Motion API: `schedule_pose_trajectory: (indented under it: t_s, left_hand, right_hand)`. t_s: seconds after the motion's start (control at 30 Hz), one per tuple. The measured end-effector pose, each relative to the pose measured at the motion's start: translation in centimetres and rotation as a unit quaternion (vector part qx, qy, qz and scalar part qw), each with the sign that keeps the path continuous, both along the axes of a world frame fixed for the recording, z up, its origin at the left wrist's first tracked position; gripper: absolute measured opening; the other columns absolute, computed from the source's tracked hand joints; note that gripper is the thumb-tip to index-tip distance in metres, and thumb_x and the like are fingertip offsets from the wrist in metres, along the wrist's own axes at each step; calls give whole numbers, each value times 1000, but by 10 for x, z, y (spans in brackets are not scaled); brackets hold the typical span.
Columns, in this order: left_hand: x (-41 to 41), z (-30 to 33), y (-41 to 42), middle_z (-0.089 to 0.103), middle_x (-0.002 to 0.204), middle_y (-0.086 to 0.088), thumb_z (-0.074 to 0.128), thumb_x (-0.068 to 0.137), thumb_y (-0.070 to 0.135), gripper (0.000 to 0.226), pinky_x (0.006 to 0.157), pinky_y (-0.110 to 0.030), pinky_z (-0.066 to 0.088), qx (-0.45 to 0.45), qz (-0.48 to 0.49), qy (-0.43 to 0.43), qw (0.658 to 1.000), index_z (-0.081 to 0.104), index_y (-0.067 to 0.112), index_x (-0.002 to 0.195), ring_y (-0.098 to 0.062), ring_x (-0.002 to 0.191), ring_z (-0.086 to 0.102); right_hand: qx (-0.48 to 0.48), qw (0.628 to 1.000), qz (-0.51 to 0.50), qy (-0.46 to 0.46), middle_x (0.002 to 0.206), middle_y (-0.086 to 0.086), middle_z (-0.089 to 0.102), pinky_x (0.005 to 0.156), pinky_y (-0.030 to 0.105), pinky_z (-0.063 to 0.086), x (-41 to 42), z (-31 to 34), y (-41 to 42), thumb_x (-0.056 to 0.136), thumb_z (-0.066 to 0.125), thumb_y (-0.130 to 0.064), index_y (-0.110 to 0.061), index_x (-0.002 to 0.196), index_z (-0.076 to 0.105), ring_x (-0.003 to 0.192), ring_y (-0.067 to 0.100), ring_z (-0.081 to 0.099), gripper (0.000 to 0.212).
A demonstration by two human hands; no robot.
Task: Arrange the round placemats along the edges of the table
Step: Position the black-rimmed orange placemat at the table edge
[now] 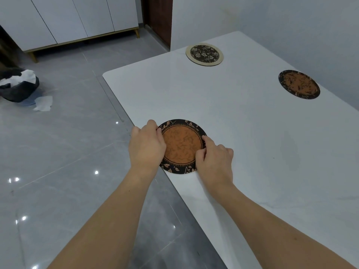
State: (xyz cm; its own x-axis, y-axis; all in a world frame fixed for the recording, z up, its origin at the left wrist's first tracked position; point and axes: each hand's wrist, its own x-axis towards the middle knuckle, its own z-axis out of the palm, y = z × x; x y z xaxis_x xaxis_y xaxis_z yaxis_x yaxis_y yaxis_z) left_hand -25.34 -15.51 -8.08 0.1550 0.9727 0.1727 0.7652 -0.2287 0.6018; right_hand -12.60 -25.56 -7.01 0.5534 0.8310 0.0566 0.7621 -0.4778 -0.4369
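Observation:
A round placemat with an orange middle and a black leaf-patterned rim [181, 145] lies flat at the left edge of the white table [242, 133]. My left hand [146, 146] grips its left rim, fingers curled over the edge. My right hand [214, 159] pinches its right rim. A beige-rimmed placemat with a dark floral middle [204, 54] lies near the table's far end. A second orange and black placemat [299, 84] lies by the right edge, close to the wall.
Grey glossy floor tiles [68, 152] stretch to the left of the table. A dark bin bag with white paper [19, 86] sits on the floor at far left. White cabinets [68, 20] stand at the back, a grey wall [291, 26] runs along the table's right side.

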Motion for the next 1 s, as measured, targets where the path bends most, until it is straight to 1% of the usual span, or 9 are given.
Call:
schedule_pose_trajectory:
  t_s: [0.17, 0.27, 0.33, 0.47, 0.6, 0.7, 0.83, 1.0]
  left_hand:
    - [-1, 0, -1, 42, 63, 5, 45, 97, 24, 19, 58, -39, 45, -4, 2, -3, 1000, 56, 10, 90, -24, 88, 45]
    - [-2, -3, -1, 49, 66, -1, 44, 97, 26, 19, 56, -36, 41, -6, 7, -10, 1000, 56, 12, 90, -23, 87, 44]
    - [-2, -4, -1, 51, 67, -3, 44, 97, 26, 19, 56, -34, 39, -7, 10, -12, 1000, 55, 13, 90, -21, 86, 42]
    - [-2, -5, 0, 50, 65, 0, 43, 98, 27, 19, 57, -35, 40, -11, 12, -13, 1000, 54, 14, 90, -17, 85, 38]
    - [-1, -4, -1, 47, 63, 3, 43, 98, 26, 20, 58, -36, 40, -10, 12, -7, 1000, 55, 12, 91, -18, 85, 38]
    - [0, -3, -2, 51, 64, 0, 43, 98, 25, 21, 59, -37, 42, -4, 16, -5, 1000, 56, 11, 91, -23, 86, 44]
    - [3, -2, 1, 52, 64, -5, 45, 97, 23, 21, 60, -41, 46, 11, 20, 5, 1000, 59, 8, 92, -30, 83, 50]
    - [5, -1, -1, 48, 64, 0, 45, 98, 23, 21, 62, -43, 46, 3, 22, -12, 1000, 58, 8, 92, -29, 85, 50]
  right_hand:
    - [3, 1000, -2, 9, 70, 10, 58, 92, 35, 32, 0, -1, -1, 88, 36, -18, -16, 132, 51, 79, 26, 47, 46]
    - [2, 1000, -11, 27, 74, 11, 59, 92, 36, 34, 0, 2, -2, 89, 36, -19, -17, 133, 50, 81, 24, 39, 46]
    - [-2, 1000, -12, 24, 75, 12, 60, 92, 36, 34, -1, 4, -2, 89, 36, -19, -17, 134, 49, 81, 23, 37, 46]
    - [-4, 1000, -11, 21, 77, 12, 60, 93, 36, 34, -1, 5, -2, 90, 36, -18, -17, 134, 49, 79, 21, 35, 46]
    - [0, 1000, -6, 8, 75, 10, 61, 92, 35, 33, -1, 3, -3, 90, 36, -19, -17, 132, 51, 80, 24, 43, 45]
    - [-5, 1000, -8, 1, 73, 8, 60, 91, 35, 31, 0, -2, -2, 89, 35, -20, -17, 131, 51, 80, 26, 47, 45]
    - [-6, 1000, -12, -7, 71, 7, 60, 87, 34, 29, 0, -5, 0, 88, 33, -21, -17, 130, 51, 79, 27, 49, 46]
    - [-8, 1000, -16, -23, 69, 7, 60, 87, 35, 29, 0, -1, -2, 89, 36, -19, -14, 129, 52, 76, 27, 50, 43]
